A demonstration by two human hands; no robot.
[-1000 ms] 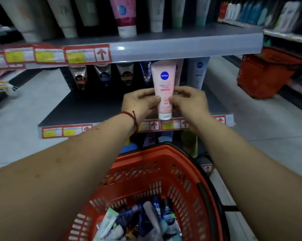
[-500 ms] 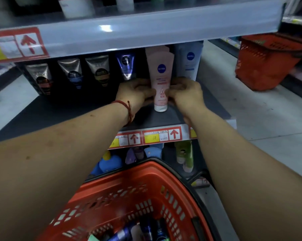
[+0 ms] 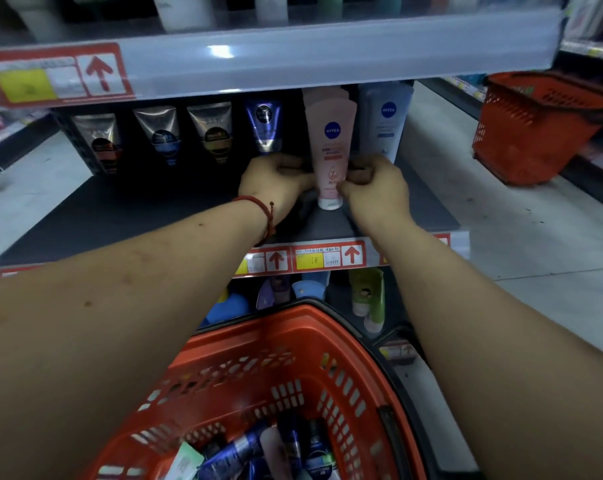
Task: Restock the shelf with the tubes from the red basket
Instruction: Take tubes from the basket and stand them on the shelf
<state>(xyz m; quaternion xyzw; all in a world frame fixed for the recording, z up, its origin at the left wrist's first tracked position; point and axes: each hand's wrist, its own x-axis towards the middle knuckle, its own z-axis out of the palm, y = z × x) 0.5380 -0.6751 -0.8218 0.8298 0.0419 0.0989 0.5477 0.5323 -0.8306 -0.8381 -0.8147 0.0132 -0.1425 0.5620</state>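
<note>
Brand: NIVEA and "7" on pink tube (image 3: pixel 332 150).
Hands: left hand (image 3: pixel 276 183) and right hand (image 3: pixel 376 190) pinch its lower end.
Change: tube now deeper on shelf (image 3: pixel 147 216).

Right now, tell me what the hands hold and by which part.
Left hand and right hand pinch the pink tube at its lower sides, just above the cap.

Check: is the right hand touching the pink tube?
Touching. The head view shows the right hand with its fingertips pinched against the lower right edge of the pink tube, no gap between them.
</note>
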